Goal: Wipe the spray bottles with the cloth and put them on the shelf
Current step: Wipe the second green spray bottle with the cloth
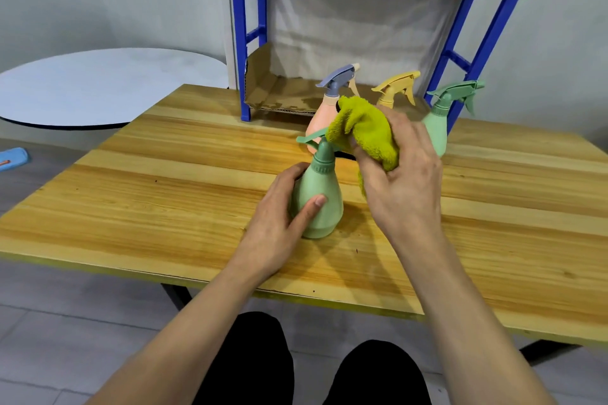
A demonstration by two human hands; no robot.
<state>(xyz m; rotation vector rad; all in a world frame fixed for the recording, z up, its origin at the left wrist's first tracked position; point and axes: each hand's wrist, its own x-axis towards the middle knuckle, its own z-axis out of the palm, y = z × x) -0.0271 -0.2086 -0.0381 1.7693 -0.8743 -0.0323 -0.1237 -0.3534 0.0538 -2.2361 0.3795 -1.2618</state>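
A mint green spray bottle (320,200) stands upright on the wooden table (164,194). My left hand (279,217) grips its body, thumb across the front. My right hand (399,174) holds a yellow-green cloth (362,131) bunched over the bottle's spray head, hiding most of the head. Behind stand a pink bottle (320,118) with a grey-blue head, a yellow bottle (396,87) mostly hidden by the cloth, and a second green bottle (439,128). The blue metal shelf (239,43) rises at the table's far edge.
Torn cardboard (273,89) lines the lower level of the shelf, and more cardboard lies on the upper level. A round white table (108,85) stands to the left. A blue object (13,158) lies on the floor at far left. My knees show below the table's near edge.
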